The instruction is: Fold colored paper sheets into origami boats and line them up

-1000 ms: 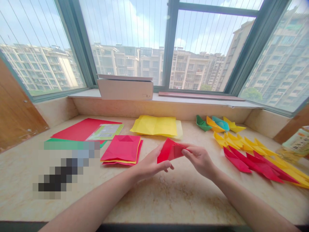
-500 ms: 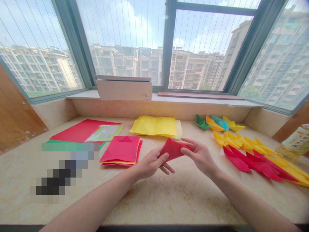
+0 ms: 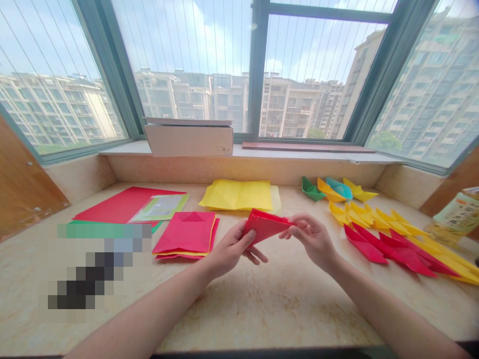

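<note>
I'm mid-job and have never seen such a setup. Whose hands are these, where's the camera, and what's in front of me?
There is no machine: a person works bare-handed, and the one camera, worn on their head, looks forward and down. The left hand holds a folded red paper; the right hand is at its right tip, though whether it pinches is unclear. On the counter, a stack of red and yellow folded paper lies left of the hands, yellow sheets lie farther back, and rows of paper boats stand at the right.

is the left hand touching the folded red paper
Touching: the head view shows the left hand with its thumb laid over the near face of the folded red paper.
</note>
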Demonstrator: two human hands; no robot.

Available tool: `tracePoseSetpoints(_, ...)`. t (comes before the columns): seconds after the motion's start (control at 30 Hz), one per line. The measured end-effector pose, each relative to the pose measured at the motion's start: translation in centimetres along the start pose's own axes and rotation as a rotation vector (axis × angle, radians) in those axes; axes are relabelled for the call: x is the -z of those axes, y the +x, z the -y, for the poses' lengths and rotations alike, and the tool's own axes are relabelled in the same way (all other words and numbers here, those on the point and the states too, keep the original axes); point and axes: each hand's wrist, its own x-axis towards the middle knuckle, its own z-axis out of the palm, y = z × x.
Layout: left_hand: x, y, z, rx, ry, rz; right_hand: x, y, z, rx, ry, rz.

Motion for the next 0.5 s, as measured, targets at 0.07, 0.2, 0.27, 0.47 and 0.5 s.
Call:
tracePoseSetpoints(0.07, 0.01, 0.0, 0.01, 0.009, 0.008, 0.006, 0.1, -0.09, 0.04, -0.004, -0.038, 0.006)
tracePoseSetpoints(0.2, 0.04, 0.0, -0.01, 0.021, 0.007, 0.007, 0.19, -0.18, 0.15, -0.045, -0.059, 0.017)
tracePoseSetpoints(0.27, 0.07, 0.02, -0.09, 0.016, 0.003, 0.006, 0.14, -0.14, 0.15, -0.059, -0.033, 0.02)
tracePoseSetpoints(0.47, -0.01, 0.21, -0.16, 0.011, 0.035, 0.002, -0.19, -0.08, 0.21, -0.124, 0.133, -0.025)
tracePoseSetpoints(0.5, -0.03, 0.24, -0.05, 0.014, 0.055, -0.012, -0.21, -0.1, 0.24, -0.13, 0.132, -0.027)
